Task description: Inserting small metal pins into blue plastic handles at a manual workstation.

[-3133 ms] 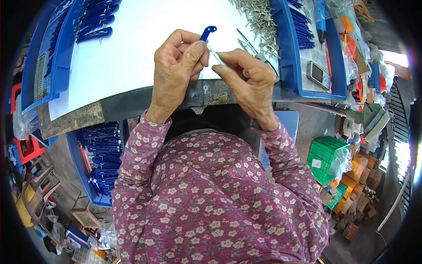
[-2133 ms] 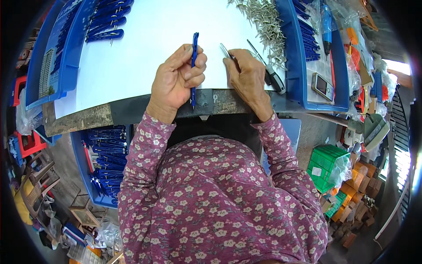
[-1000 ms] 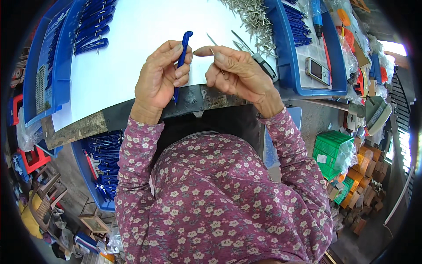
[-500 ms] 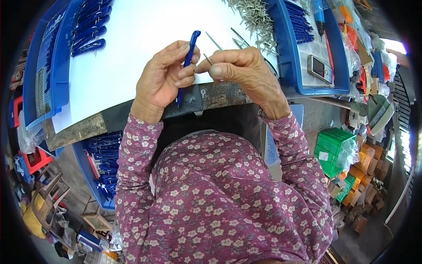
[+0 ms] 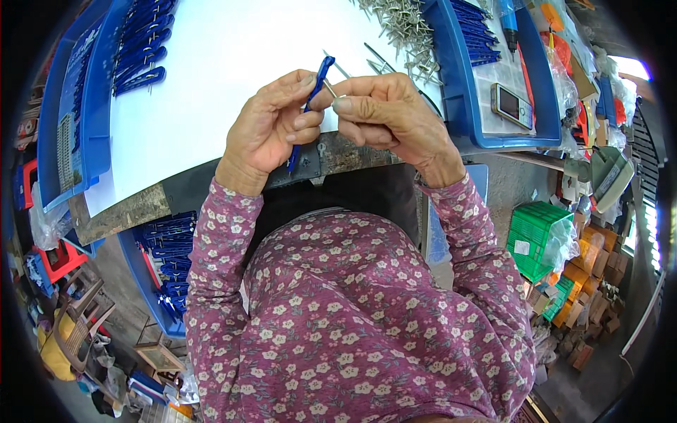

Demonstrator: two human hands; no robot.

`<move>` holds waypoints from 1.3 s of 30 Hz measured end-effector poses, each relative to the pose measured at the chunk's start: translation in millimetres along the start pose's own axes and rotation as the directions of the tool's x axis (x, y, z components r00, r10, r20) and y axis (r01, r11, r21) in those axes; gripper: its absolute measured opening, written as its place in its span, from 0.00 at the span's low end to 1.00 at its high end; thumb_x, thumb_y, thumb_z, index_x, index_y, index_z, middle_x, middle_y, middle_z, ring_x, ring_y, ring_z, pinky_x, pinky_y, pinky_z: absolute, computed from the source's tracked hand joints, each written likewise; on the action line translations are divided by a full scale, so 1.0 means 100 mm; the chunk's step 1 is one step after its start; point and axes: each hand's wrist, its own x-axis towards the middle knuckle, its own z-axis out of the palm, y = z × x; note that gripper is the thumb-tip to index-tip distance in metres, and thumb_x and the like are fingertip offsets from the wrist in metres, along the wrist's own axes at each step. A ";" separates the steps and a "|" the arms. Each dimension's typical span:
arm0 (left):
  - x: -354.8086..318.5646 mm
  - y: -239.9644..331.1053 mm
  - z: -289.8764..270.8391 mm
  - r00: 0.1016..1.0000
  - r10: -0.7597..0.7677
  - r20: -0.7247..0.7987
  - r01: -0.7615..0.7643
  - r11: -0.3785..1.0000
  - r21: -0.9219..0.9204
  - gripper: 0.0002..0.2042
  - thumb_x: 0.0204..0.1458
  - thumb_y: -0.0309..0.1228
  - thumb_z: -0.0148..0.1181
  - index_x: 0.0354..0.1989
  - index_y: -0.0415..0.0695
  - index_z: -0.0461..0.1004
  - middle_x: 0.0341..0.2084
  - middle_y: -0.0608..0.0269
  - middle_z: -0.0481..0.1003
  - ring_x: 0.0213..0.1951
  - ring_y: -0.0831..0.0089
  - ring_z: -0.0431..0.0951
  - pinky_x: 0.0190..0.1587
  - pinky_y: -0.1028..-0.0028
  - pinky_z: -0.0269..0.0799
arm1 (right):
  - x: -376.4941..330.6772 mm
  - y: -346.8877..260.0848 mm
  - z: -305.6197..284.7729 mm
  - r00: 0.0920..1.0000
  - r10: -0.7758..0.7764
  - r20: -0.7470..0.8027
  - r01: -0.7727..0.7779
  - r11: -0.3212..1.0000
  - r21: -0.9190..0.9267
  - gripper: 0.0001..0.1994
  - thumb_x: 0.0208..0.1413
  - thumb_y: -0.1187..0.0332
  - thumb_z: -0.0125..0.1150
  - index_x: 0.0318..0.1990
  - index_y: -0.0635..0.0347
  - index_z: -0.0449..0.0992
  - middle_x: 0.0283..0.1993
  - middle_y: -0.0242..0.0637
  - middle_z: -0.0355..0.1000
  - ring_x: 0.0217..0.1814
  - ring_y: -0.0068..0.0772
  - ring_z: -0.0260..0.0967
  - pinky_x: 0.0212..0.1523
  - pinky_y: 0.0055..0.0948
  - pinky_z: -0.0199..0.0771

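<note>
My left hand (image 5: 271,130) grips a slim blue plastic handle (image 5: 319,79), held upright over the near edge of the white table (image 5: 204,77). My right hand (image 5: 384,116) pinches a thin metal pin (image 5: 329,88) between thumb and forefinger, its tip touching the blue handle near its upper part. Both hands meet just above the table's worn front edge. A pile of loose metal pins (image 5: 405,28) lies on the table beyond my right hand.
A blue tray (image 5: 84,106) at the left holds several blue handles. Another blue tray (image 5: 465,92) at the right holds blue parts and a small phone (image 5: 513,106). A blue bin of handles (image 5: 166,261) sits below the table. Green crate (image 5: 539,236) at the right.
My right hand has brought the metal pin in from the right to the blue handle. My left hand has stayed near the table edge, holding the handle upright.
</note>
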 end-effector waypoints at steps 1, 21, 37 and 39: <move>0.00 -0.01 0.00 1.000 0.014 -0.012 -0.013 0.999 0.031 0.07 0.54 0.28 0.45 0.36 0.37 0.64 0.24 0.61 0.67 0.17 0.83 0.62 0.14 0.88 0.56 | -0.01 0.00 0.00 1.000 -0.001 0.000 0.001 1.000 0.000 0.14 0.52 0.68 0.54 0.41 0.72 0.71 0.14 0.29 0.62 0.09 0.07 0.45 0.08 0.09 0.40; -0.02 0.00 0.10 0.991 0.101 -0.093 -0.061 0.932 0.358 0.07 0.52 0.29 0.50 0.32 0.37 0.67 0.20 0.61 0.70 0.14 0.85 0.64 0.11 0.90 0.54 | -0.07 -0.02 -0.06 0.995 0.095 0.017 -0.095 0.995 0.008 0.13 0.52 0.68 0.53 0.40 0.70 0.72 0.14 0.28 0.61 0.08 0.07 0.44 0.06 0.09 0.39; -0.08 -0.05 0.16 0.968 0.248 -0.044 -0.146 0.696 0.703 0.08 0.47 0.27 0.57 0.33 0.36 0.69 0.20 0.66 0.69 0.16 0.89 0.63 0.15 0.91 0.54 | -0.13 0.00 -0.06 0.990 0.132 -0.042 -0.132 0.991 0.002 0.11 0.51 0.69 0.54 0.39 0.69 0.72 0.14 0.29 0.61 0.08 0.07 0.44 0.05 0.09 0.39; -0.09 -0.07 0.18 0.961 0.274 -0.031 -0.161 0.649 0.744 0.09 0.46 0.27 0.58 0.33 0.36 0.69 0.20 0.67 0.69 0.16 0.89 0.62 0.15 0.91 0.54 | -0.15 0.00 -0.05 0.993 0.114 -0.043 -0.115 0.993 -0.005 0.11 0.52 0.69 0.54 0.39 0.68 0.72 0.14 0.28 0.60 0.08 0.08 0.43 0.06 0.10 0.39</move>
